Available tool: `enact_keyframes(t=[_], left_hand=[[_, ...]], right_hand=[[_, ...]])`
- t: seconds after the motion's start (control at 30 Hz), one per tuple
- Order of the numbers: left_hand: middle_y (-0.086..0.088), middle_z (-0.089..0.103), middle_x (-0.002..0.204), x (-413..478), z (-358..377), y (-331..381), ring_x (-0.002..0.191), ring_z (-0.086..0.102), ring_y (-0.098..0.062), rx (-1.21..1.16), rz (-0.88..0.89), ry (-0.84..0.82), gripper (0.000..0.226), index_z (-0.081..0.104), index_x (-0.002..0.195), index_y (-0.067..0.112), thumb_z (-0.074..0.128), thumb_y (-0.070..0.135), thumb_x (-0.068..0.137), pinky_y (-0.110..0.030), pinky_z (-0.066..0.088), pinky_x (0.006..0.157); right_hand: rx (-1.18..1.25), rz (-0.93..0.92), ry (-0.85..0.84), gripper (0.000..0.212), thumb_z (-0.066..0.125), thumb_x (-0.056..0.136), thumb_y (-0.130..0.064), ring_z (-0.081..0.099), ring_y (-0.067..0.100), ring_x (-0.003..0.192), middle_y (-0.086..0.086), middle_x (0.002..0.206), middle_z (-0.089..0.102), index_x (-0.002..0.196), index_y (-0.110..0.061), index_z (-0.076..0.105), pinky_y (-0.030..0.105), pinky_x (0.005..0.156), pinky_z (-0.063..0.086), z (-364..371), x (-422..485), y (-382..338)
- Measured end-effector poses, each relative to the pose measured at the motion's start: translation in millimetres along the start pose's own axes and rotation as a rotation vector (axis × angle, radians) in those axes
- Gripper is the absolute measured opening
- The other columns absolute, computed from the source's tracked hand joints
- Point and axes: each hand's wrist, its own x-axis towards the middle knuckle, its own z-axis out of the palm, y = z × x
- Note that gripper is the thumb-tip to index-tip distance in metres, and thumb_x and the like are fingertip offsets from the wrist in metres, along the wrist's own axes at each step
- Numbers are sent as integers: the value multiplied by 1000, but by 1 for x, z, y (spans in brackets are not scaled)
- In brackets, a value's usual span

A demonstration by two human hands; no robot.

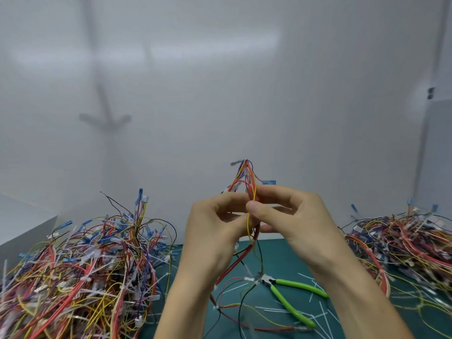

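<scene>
A thin bundle of red, yellow and orange wires (247, 178) stands upright between both hands, raised above the table. My left hand (215, 231) curls its fingers around the bundle from the left. My right hand (291, 218) pinches the wires from the right, its thumb pressed across them at the middle. The lower ends of the wires hang down to the green mat (274, 255) and trail across it, with small white ties on them.
A large heap of tangled coloured wires (80, 265) fills the left of the table. A second heap (411, 241) lies at the right. Green-handled cutters (291, 297) rest on the mat below my hands, among several cut white tie ends. A white wall stands behind.
</scene>
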Motion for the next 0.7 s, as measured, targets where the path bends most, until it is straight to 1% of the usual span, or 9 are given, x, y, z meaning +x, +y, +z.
enact_keyframes(t=[0.07, 0.13, 0.23, 0.33, 0.43, 0.5, 0.57, 0.6, 0.7], left_hand=[[1, 77, 76, 0, 2, 1, 72, 74, -13, 41, 37, 40, 15, 79, 88, 23, 79, 12, 78, -21, 57, 65], [6, 76, 71, -1, 4, 1, 68, 73, -11, 129, 69, 76, 9, 79, 82, 28, 81, 21, 76, -24, 58, 64], [9, 74, 69, 0, 6, 0, 65, 69, -11, 243, 93, 76, 7, 77, 79, 26, 83, 26, 75, -26, 59, 63], [8, 69, 65, 1, 0, -1, 58, 64, -9, 311, 80, -5, 15, 72, 74, 21, 86, 22, 70, -21, 53, 58], [9, 63, 59, 0, -6, -1, 54, 56, -2, 422, 80, -122, 21, 67, 69, 20, 87, 27, 70, -13, 44, 54], [12, 65, 61, -1, -9, -1, 55, 57, 1, 543, 109, -156, 22, 67, 68, 22, 82, 36, 75, -13, 44, 54], [14, 69, 68, -3, -10, 0, 62, 63, 1, 623, 105, -200, 23, 69, 72, 25, 74, 47, 79, -19, 51, 59], [16, 70, 71, -4, -11, 1, 66, 65, 1, 632, 96, -220, 23, 70, 75, 27, 72, 49, 80, -20, 53, 62], [18, 71, 74, -3, -11, 1, 70, 67, 2, 583, 101, -216, 13, 73, 78, 27, 75, 41, 81, -18, 53, 66]], right_hand=[[23, -3, 54, 19, 74, 86, -13, 74, 12, 83, -6, 92, 78, 99, -26, 78, 27, 66, 61, 1, 1, 0], [60, 14, 93, 19, 74, 86, -10, 75, 19, 80, 0, 91, 78, 100, -21, 78, 33, 66, 62, 0, 2, 1], [85, 54, 137, 19, 73, 86, -8, 76, 23, 77, 7, 87, 78, 102, -16, 77, 34, 65, 62, -4, 2, 0], [135, 92, 123, 17, 69, 86, 1, 76, 25, 72, 9, 83, 78, 96, -11, 75, 34, 59, 62, -7, 1, -2], [145, 105, 111, 17, 67, 87, 6, 76, 25, 71, 9, 83, 78, 93, -8, 75, 30, 52, 59, -10, 1, -5], [148, 112, 105, 17, 65, 88, 6, 76, 25, 73, 9, 84, 78, 94, -6, 75, 29, 52, 58, -12, 0, -6], [155, 121, 116, 16, 64, 89, 4, 77, 24, 75, 8, 86, 78, 98, -5, 74, 30, 55, 61, -14, 0, -7], [157, 122, 126, 16, 64, 90, 2, 77, 24, 76, 7, 87, 78, 100, -5, 74, 30, 57, 61, -14, 0, -8], [166, 107, 150, 16, 64, 92, -3, 77, 22, 79, 3, 90, 79, 103, -9, 73, 30, 63, 60, -14, 0, -9]])
